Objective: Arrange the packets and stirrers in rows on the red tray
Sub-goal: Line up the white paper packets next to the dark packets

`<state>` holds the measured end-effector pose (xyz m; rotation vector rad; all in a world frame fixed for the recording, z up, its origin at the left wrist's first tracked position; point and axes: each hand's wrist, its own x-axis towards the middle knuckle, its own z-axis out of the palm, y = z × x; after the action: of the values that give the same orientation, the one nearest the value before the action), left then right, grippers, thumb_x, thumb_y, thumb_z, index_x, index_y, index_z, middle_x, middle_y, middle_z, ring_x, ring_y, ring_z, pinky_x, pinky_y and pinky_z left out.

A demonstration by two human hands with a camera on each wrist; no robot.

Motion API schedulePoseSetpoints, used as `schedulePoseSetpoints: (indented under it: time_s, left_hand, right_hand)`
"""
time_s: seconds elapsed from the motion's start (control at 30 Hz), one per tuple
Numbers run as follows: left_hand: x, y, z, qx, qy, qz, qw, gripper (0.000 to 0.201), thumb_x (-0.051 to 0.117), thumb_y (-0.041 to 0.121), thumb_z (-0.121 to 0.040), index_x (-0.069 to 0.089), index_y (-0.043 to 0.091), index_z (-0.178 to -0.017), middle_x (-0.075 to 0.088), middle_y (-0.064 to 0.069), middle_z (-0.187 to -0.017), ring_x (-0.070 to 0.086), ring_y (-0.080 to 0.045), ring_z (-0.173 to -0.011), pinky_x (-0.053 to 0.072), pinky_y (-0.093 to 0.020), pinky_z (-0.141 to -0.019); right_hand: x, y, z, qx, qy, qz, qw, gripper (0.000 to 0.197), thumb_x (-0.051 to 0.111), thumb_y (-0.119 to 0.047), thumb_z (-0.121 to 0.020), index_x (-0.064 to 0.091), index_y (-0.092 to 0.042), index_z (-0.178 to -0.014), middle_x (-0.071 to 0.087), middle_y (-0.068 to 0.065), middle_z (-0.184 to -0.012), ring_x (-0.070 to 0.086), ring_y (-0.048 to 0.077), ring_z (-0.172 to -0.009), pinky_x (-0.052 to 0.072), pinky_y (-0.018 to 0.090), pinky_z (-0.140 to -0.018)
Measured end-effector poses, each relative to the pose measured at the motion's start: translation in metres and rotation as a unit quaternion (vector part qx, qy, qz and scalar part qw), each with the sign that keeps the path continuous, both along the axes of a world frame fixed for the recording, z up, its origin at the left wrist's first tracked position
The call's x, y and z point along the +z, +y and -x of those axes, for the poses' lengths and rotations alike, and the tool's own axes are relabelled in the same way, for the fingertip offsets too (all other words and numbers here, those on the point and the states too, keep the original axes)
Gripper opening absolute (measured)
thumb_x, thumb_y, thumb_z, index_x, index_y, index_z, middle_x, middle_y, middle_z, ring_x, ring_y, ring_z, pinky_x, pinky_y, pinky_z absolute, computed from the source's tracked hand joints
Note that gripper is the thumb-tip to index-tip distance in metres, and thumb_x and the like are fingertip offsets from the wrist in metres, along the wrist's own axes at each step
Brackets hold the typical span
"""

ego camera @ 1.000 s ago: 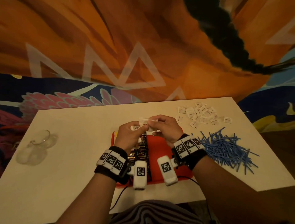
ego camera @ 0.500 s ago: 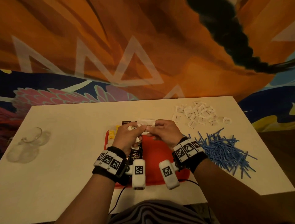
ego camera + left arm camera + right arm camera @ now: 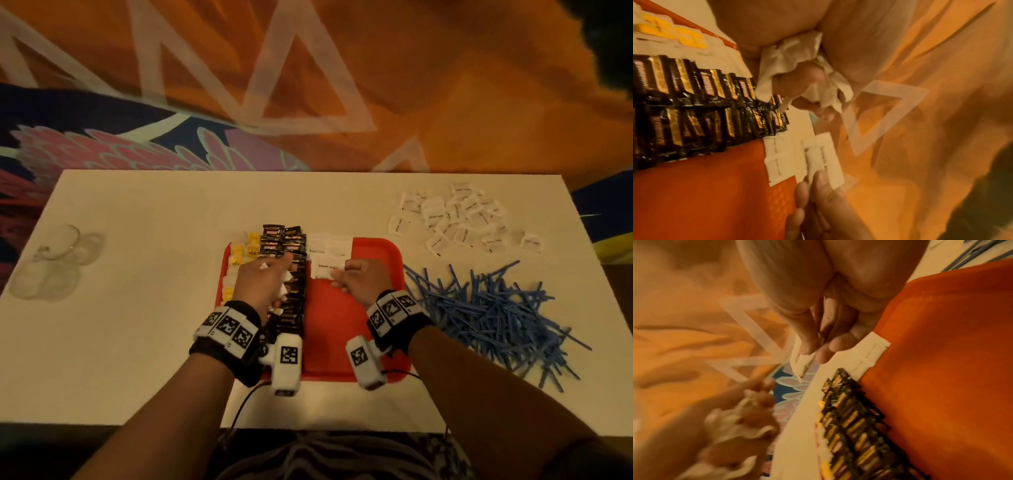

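From overhead, the right hand [image 3: 359, 279] pinches a brown sugar packet [image 3: 326, 268] above the red tray [image 3: 376, 267]. Only the left wrist view shows the left hand [image 3: 797, 68] clutching a bunch of white packets [image 3: 795, 53].

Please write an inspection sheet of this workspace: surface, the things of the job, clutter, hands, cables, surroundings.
Surface: white table, with the red tray near its front edge.
Job's things: yellow tea packets and dark packets in rows on the tray's left; a few white sugar packets at its far end; loose white packets and blue stirrers right of the tray.
Clutter: clear plastic item at the table's left.
Hands: left hand grips a bunch of white packets; right hand pinches one sugar packet.
Cables: black cable below the wrists.
Surroundings: orange mural.
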<state>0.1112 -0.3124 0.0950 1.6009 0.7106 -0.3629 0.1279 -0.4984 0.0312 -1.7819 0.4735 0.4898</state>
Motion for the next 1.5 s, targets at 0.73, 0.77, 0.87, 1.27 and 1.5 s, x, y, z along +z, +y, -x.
schedulePoseSetpoints:
  time_s: [0.73, 0.77, 0.87, 1.27, 1.5]
  left_hand:
    - [-0.015, 0.057, 0.007, 0.021, 0.043, 0.000, 0.999, 0.027, 0.069, 0.038, -0.091, 0.075, 0.013, -0.081, 0.061, -0.016, -0.077, 0.044, -0.019, -0.052, 0.027, -0.018, -0.041]
    - [-0.016, 0.057, 0.007, 0.019, 0.044, 0.001, 0.999, 0.027, 0.069, 0.038, -0.091, 0.075, 0.013, -0.081, 0.061, -0.016, -0.077, 0.044, -0.019, -0.053, 0.027, -0.018, -0.042]
    - [-0.017, 0.058, 0.009, 0.017, 0.048, 0.004, 0.999, 0.028, 0.068, 0.039, -0.091, 0.075, 0.013, -0.082, 0.060, -0.015, -0.075, 0.044, -0.018, -0.050, 0.026, -0.018, -0.043]
    - [-0.014, 0.051, 0.014, 0.028, 0.062, 0.047, 0.997, 0.038, 0.063, 0.045, -0.093, 0.073, 0.009, -0.088, 0.058, -0.006, -0.061, 0.042, -0.015, -0.041, 0.028, -0.017, -0.036]
    - [-0.003, 0.023, 0.003, 0.006, 0.056, 0.161, 0.985, 0.059, 0.047, 0.062, -0.094, 0.067, 0.006, -0.100, 0.062, -0.006, -0.069, 0.049, -0.013, -0.046, 0.028, -0.016, -0.035]
  right_hand:
    - [-0.079, 0.032, -0.062, 0.010, 0.037, 0.194, 0.980, 0.020, 0.075, -0.028, -0.084, 0.063, -0.014, -0.093, 0.057, -0.006, -0.088, 0.047, 0.002, -0.067, 0.028, 0.009, -0.043]
    - [-0.081, 0.031, -0.061, -0.004, 0.038, 0.192, 0.981, 0.022, 0.076, -0.029, -0.082, 0.061, -0.015, -0.089, 0.059, -0.006, -0.086, 0.048, 0.001, -0.065, 0.030, 0.012, -0.045]
    - [-0.081, 0.030, -0.057, -0.019, 0.019, 0.209, 0.978, 0.024, 0.076, -0.031, -0.082, 0.054, -0.021, -0.085, 0.059, -0.005, -0.081, 0.053, 0.005, -0.066, 0.039, 0.021, -0.050]
    - [-0.061, 0.028, -0.041, 0.061, -0.095, 0.185, 0.976, 0.020, 0.061, -0.010, -0.089, 0.071, -0.022, -0.102, 0.066, -0.002, -0.096, 0.059, 0.009, -0.082, 0.040, 0.014, -0.067]
    - [0.016, 0.030, -0.016, 0.088, -0.144, 0.052, 0.984, 0.012, 0.071, -0.018, -0.085, 0.069, -0.030, -0.085, 0.068, -0.012, -0.086, 0.062, 0.001, -0.076, 0.045, 0.013, -0.066]
